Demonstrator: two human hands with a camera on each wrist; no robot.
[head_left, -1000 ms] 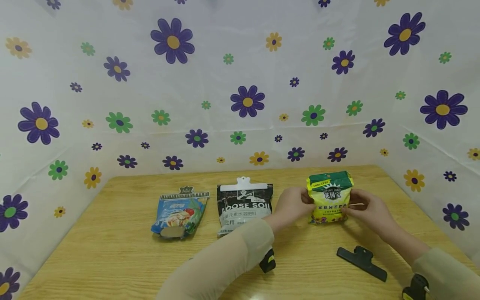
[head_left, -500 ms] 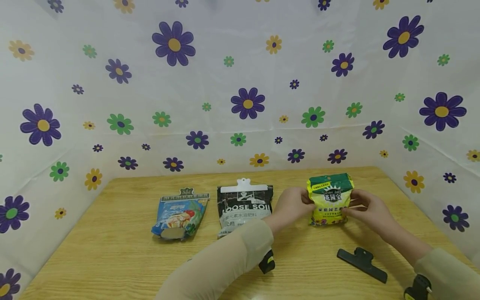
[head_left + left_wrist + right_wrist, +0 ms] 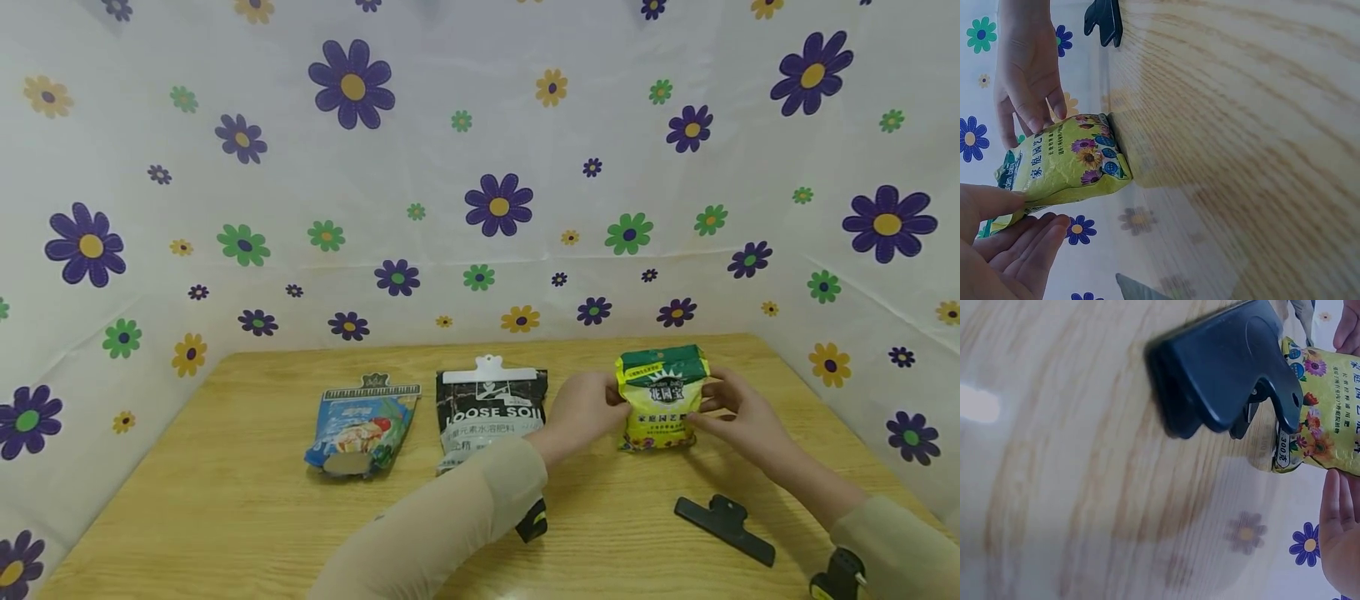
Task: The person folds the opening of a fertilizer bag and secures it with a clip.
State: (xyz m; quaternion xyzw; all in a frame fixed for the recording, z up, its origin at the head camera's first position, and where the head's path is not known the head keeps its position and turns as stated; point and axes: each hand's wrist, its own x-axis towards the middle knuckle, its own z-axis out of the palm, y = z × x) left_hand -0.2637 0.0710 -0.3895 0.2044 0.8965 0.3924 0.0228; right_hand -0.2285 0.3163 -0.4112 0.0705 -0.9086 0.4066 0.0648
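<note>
A yellow and green bag of garden fertilizer (image 3: 662, 400) stands upright at the right of the table, its top folded down. My left hand (image 3: 583, 417) pinches its left edge, thumb in front and fingers behind. At the opposite edge, my right hand (image 3: 742, 427) holds the bag with the thumb on the front and the fingers toward the back. The left wrist view shows the bag (image 3: 1069, 159) between both hands, its base close to the wood. A black clip (image 3: 723, 527) lies on the table nearer me, and looms large as a dark clip (image 3: 1222, 369) in the right wrist view.
Left of the fertilizer, a black and white LOOSE SOIL bag (image 3: 487, 421) carries a white clip (image 3: 491, 369) along its top; my left forearm partly covers it. Farther left sits a blue food bag (image 3: 360, 433) with a dark patterned clip (image 3: 371, 387). Flower-printed cloth (image 3: 420, 150) encloses the wooden table (image 3: 225, 500).
</note>
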